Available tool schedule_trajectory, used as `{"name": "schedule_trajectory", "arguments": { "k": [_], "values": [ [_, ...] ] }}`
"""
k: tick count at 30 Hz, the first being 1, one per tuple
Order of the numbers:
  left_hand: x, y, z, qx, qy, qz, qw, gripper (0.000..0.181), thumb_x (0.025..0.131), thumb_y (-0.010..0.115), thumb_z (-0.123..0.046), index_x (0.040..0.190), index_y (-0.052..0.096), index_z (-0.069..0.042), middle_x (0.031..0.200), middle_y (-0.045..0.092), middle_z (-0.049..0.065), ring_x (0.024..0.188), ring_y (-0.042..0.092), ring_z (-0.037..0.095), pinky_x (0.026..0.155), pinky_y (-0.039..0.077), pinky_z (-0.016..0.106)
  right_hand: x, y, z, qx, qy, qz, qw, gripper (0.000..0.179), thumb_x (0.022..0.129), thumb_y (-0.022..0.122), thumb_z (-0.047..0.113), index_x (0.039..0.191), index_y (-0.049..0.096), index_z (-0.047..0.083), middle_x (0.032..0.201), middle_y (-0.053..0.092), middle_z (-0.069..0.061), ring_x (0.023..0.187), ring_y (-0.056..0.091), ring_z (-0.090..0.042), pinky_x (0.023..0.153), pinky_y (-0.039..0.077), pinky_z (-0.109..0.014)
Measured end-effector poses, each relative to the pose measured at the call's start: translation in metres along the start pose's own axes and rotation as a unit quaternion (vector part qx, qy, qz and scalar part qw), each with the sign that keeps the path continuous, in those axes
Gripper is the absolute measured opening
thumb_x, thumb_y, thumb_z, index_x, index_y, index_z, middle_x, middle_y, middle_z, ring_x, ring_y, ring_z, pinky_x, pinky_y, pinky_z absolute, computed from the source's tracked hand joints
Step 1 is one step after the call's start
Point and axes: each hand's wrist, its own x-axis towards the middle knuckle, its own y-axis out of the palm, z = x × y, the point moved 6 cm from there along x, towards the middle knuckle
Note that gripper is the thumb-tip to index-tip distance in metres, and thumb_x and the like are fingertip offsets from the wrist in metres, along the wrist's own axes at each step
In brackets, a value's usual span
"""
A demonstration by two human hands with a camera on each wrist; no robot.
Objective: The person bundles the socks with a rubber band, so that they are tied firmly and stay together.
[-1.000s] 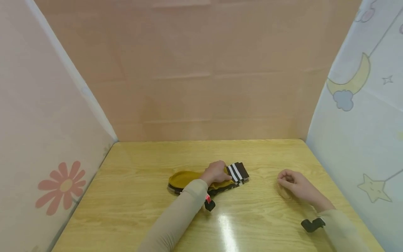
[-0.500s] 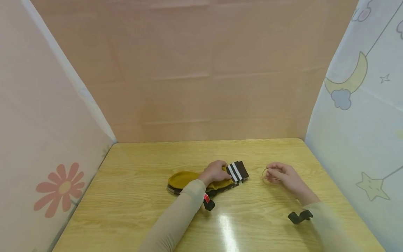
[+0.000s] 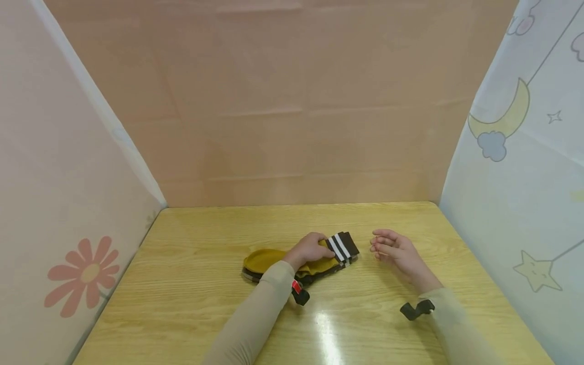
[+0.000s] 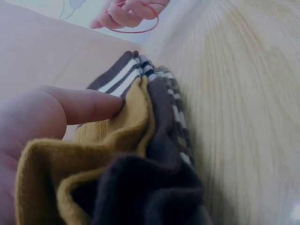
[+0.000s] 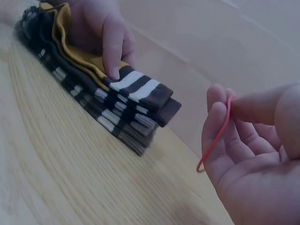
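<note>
A stack of socks (image 3: 266, 260) lies across the middle of the table, the top one mustard yellow with a dark cuff (image 5: 147, 91) banded by two white stripes. Dark and grey patterned socks are layered beneath it. My left hand (image 3: 311, 249) grips the stack just behind the cuffs, its thumb (image 4: 91, 105) on the yellow sock; its other fingers are mostly hidden behind the fabric. To the right of the cuffs, my right hand (image 3: 401, 254) pinches a thin red rubber band (image 5: 228, 110) between thumb and fingertips, raised over the table and apart from the socks.
The wooden table (image 3: 191, 314) ends at a plain pinkish back wall (image 3: 255, 142). Pale printed cloths, a left panel (image 3: 55, 152) with a flower and a right panel (image 3: 511, 203) with moon and stars, flank it. Each wrist wears a small black camera mount.
My right hand has moved left with the rubber band, closer to the sock cuffs, and its fingers have spread somewhat. My left hand stays on the stack.
</note>
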Motion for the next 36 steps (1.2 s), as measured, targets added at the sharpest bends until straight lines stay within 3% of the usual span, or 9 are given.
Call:
{"name": "schedule_trajectory", "arguments": {
  "k": [3, 7, 10, 14, 19, 22, 25, 30, 36],
  "values": [
    [0.0, -0.003, 0.001, -0.01, -0.005, 0.0, 0.9999, 0.056, 0.093, 0.081, -0.033, 0.14, 0.066, -0.007, 0.142, 0.063, 0.01, 0.107, 0.059, 0.02, 0.096, 0.051, 0.043, 0.0, 0.001, -0.003, 0.048, 0.007, -0.007, 0.9988, 0.024, 0.106, 0.053, -0.008, 0.125, 0.058, 0.006, 0.11, 0.073, -0.005, 0.094, 0.072, -0.014, 0.075, 0.059, -0.023],
    [0.001, -0.005, -0.001, -0.023, 0.006, 0.011, 0.9997, 0.031, 0.097, 0.077, -0.035, 0.115, 0.076, -0.01, 0.106, 0.069, 0.005, 0.083, 0.056, 0.016, 0.075, 0.048, 0.034, 0.001, 0.001, -0.009, 0.084, 0.015, -0.013, 0.9963, 0.015, 0.107, 0.051, -0.006, 0.115, 0.058, 0.006, 0.108, 0.073, -0.005, 0.094, 0.071, -0.013, 0.076, 0.059, -0.024],
    [0.003, -0.004, -0.005, -0.02, 0.024, 0.02, 0.9993, 0.02, 0.1, 0.075, -0.031, 0.094, 0.073, -0.012, 0.08, 0.058, 0.002, 0.066, 0.046, 0.015, 0.062, 0.039, 0.029, 0.002, 0.003, -0.013, 0.095, 0.019, -0.007, 0.9952, 0.018, 0.11, 0.047, -0.002, 0.108, 0.061, 0.009, 0.107, 0.073, -0.003, 0.095, 0.071, -0.012, 0.08, 0.059, -0.024],
    [0.004, -0.002, -0.009, -0.004, 0.041, 0.016, 0.999, 0.019, 0.099, 0.075, -0.026, 0.09, 0.069, -0.011, 0.077, 0.053, -0.001, 0.065, 0.044, 0.013, 0.061, 0.037, 0.027, 0.003, 0.009, -0.016, 0.105, 0.023, 0.009, 0.9942, 0.026, 0.113, 0.043, 0.006, 0.106, 0.068, 0.009, 0.109, 0.073, -0.003, 0.099, 0.071, -0.013, 0.086, 0.059, -0.026],
    [0.005, 0.001, -0.007, -0.006, 0.044, 0.011, 0.9989, 0.018, 0.1, 0.074, -0.024, 0.101, 0.072, -0.006, 0.092, 0.063, 0.004, 0.073, 0.052, 0.016, 0.067, 0.045, 0.03, 0.004, 0.016, -0.017, 0.113, 0.024, 0.02, 0.9931, 0.028, 0.114, 0.044, 0.011, 0.11, 0.071, 0.006, 0.116, 0.071, -0.004, 0.109, 0.07, -0.016, 0.095, 0.058, -0.032],
    [0.007, 0.002, -0.002, -0.009, 0.036, 0.011, 0.9993, 0.037, 0.102, 0.072, -0.028, 0.128, 0.07, -0.002, 0.126, 0.068, 0.011, 0.104, 0.063, 0.022, 0.09, 0.054, 0.038, 0.006, 0.016, -0.017, 0.113, 0.022, 0.017, 0.9932, 0.029, 0.114, 0.043, 0.012, 0.115, 0.071, 0.006, 0.119, 0.071, -0.005, 0.113, 0.07, -0.017, 0.098, 0.057, -0.035],
    [0.009, 0.002, 0.002, -0.016, 0.029, 0.01, 0.9994, 0.056, 0.102, 0.071, -0.029, 0.149, 0.056, 0.0, 0.155, 0.053, 0.016, 0.138, 0.052, 0.032, 0.113, 0.044, 0.049, 0.008, 0.017, -0.016, 0.126, 0.018, 0.024, 0.9916, 0.032, 0.115, 0.041, 0.012, 0.125, 0.069, 0.003, 0.123, 0.071, -0.008, 0.116, 0.07, -0.02, 0.101, 0.056, -0.038],
    [0.01, 0.002, 0.003, -0.032, 0.029, 0.014, 0.999, 0.059, 0.102, 0.07, -0.027, 0.151, 0.053, 0.0, 0.159, 0.049, 0.016, 0.147, 0.044, 0.035, 0.118, 0.039, 0.051, 0.008, 0.02, -0.012, 0.161, -0.001, 0.039, 0.9862, 0.034, 0.115, 0.04, 0.013, 0.135, 0.063, 0.0, 0.13, 0.071, -0.011, 0.121, 0.069, -0.023, 0.103, 0.053, -0.046],
    [0.008, 0.004, 0.003, -0.035, 0.025, 0.016, 0.9989, 0.058, 0.102, 0.07, -0.028, 0.151, 0.054, -0.001, 0.158, 0.05, 0.015, 0.145, 0.045, 0.034, 0.117, 0.04, 0.05, 0.007, 0.023, -0.01, 0.179, -0.02, 0.04, 0.9829, 0.037, 0.115, 0.037, 0.01, 0.138, 0.066, 0.009, 0.132, 0.071, -0.01, 0.123, 0.069, -0.024, 0.1, 0.055, -0.048]
  ]
}}
